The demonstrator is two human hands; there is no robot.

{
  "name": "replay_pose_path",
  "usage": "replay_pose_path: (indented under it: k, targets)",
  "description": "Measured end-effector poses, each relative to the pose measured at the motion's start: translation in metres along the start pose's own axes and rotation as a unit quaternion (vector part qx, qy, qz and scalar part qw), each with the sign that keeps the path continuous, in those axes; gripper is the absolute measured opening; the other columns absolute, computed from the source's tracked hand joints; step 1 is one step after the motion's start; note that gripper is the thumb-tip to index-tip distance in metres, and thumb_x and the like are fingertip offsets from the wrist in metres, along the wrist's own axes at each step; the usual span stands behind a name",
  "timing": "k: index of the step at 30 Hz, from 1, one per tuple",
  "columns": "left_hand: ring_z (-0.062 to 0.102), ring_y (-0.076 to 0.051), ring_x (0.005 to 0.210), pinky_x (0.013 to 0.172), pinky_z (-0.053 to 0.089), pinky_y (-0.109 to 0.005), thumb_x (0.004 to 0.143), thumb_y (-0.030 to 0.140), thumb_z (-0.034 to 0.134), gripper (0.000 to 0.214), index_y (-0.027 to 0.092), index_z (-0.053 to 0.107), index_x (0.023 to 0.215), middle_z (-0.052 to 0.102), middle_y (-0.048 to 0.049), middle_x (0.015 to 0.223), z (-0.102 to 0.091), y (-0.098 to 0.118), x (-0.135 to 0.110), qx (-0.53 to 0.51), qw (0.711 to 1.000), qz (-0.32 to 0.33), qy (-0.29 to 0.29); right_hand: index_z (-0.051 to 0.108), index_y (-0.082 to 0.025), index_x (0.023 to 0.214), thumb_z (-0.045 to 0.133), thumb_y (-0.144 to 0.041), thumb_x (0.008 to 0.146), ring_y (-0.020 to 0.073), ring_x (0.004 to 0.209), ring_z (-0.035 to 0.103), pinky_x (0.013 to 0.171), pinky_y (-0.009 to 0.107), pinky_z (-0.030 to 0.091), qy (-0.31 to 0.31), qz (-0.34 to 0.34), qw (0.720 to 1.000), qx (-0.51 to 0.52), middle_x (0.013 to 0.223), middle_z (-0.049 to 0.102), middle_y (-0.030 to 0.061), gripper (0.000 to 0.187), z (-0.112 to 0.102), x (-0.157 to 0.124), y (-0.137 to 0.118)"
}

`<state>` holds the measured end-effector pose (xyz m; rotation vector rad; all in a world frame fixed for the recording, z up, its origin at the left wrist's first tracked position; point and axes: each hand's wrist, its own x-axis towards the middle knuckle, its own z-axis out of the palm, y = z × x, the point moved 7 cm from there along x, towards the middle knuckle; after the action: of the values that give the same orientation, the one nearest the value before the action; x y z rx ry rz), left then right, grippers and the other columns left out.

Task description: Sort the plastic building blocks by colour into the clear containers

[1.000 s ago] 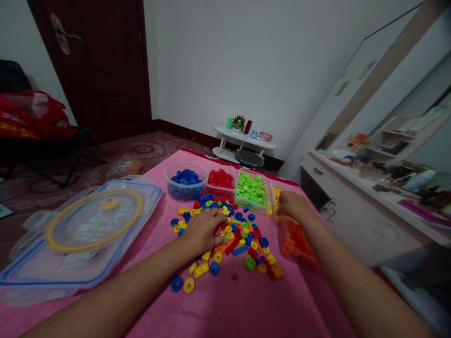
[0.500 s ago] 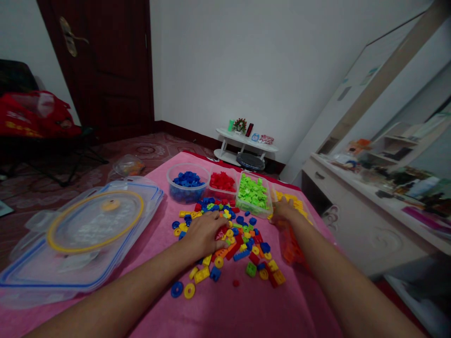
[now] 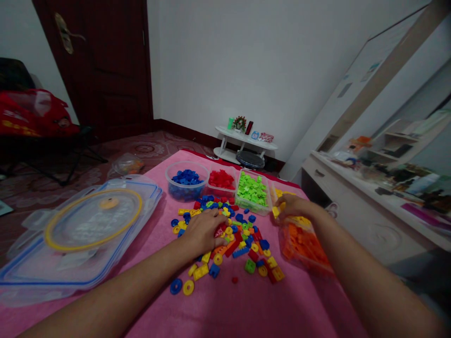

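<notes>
A heap of small plastic bricks in blue, yellow, red and green lies on the pink table cover. My left hand rests palm down on the heap's left side, fingers flat, with a red piece at its fingertips. My right hand hovers at the right, over a clear tub of orange bricks, and pinches a yellow brick at its fingertips. Behind it stands a tub of yellow bricks, mostly hidden by the hand.
Along the back of the heap stand a round tub of blue bricks, a tub of red bricks and a tub of green bricks. A big clear box lid with a yellow ring lies at the left. A white dresser borders the table's right edge.
My right hand pulled back slightly from the yellow tub and now shows a yellow brick at its fingertips. My left hand stayed on the heap. The view shifted a little.
</notes>
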<state>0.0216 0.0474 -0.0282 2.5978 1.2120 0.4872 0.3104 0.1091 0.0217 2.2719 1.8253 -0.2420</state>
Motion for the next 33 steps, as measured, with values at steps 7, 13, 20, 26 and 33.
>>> replay_pose_path:
  k: [7,13,20,26,33]
  targets:
    - [0.054,-0.022,0.094,0.072,0.042,-0.031,0.068,0.048,0.068,0.044,0.029,0.057,0.107,0.057,-0.0024,0.103,0.002,-0.001,0.0,0.0,1.0,-0.007,0.008,0.072,-0.017,0.088,0.064,-0.018,0.069,0.0171,0.084,0.064,0.074,0.021,0.045,0.048,-0.019,0.998,0.032,0.09,0.071,0.0037,0.021,-0.011,-0.004,0.018]
    - [0.054,-0.022,0.095,0.072,0.041,-0.03,0.068,0.047,0.069,0.044,0.029,0.057,0.106,0.056,-0.0022,0.102,0.0,-0.001,0.0,-0.001,1.0,-0.004,0.01,0.069,-0.02,0.104,0.074,-0.02,0.056,0.0215,0.1,0.058,0.084,0.026,0.043,0.076,-0.03,0.997,0.006,0.108,0.065,0.0062,0.047,0.011,-0.005,-0.001]
    - [0.053,-0.022,0.097,0.075,0.042,-0.031,0.069,0.048,0.068,0.045,0.03,0.056,0.108,0.056,-0.003,0.105,0.002,-0.001,0.0,0.001,1.0,-0.009,-0.005,0.073,-0.018,0.082,0.072,-0.023,0.058,0.0218,0.086,0.062,0.072,0.025,0.044,0.085,-0.034,0.996,-0.023,0.088,0.069,0.0062,0.025,0.007,-0.008,-0.011]
    - [0.053,-0.022,0.098,0.076,0.042,-0.03,0.07,0.047,0.067,0.045,0.029,0.057,0.109,0.056,-0.0034,0.106,0.001,0.0,0.0,-0.002,1.0,-0.015,-0.012,0.066,-0.012,0.108,0.062,-0.03,0.072,0.0279,0.099,0.059,0.079,0.032,0.043,0.154,0.019,0.987,-0.039,0.109,0.064,0.0147,0.041,-0.034,-0.018,0.021]
    - [0.053,-0.022,0.097,0.076,0.043,-0.031,0.069,0.046,0.068,0.043,0.029,0.057,0.107,0.057,-0.0036,0.105,0.0,0.0,0.0,-0.001,1.0,-0.013,-0.006,0.071,-0.019,0.085,0.058,-0.026,0.075,0.0195,0.083,0.063,0.07,0.025,0.042,0.127,-0.003,0.992,0.005,0.088,0.07,0.0069,0.019,0.001,-0.022,0.006]
